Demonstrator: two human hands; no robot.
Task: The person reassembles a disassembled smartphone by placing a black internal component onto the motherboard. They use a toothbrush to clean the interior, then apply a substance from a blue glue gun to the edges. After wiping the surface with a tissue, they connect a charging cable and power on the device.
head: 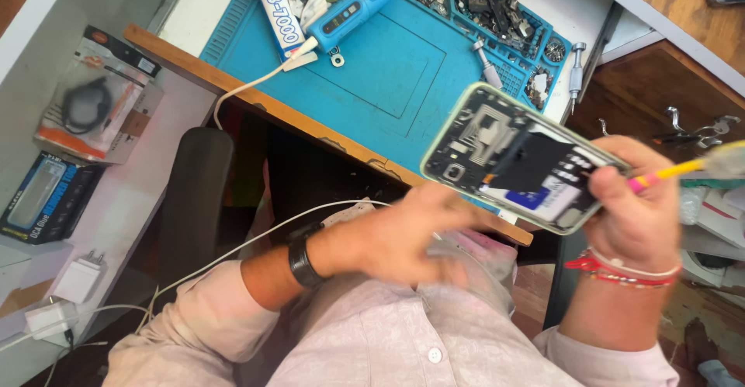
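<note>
Opened pale-green smartphone with bare circuitry (521,160) was held above blue silicone repair mat (372,69), right hand (636,205) clamped around it with yellow-pink tool (669,173). Left hand (403,236) blurred, fingers spread. Mid-disassembly; next probably careful prying.

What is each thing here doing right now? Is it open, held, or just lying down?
Phone: back cover off, insides showing, held up.
Right hand: gripping the phone's edge.
Left hand: blurred, below the phone, holding nothing I can see.
Glue tube: lying on the blue mat.
Charger: lying unplugged.
</note>
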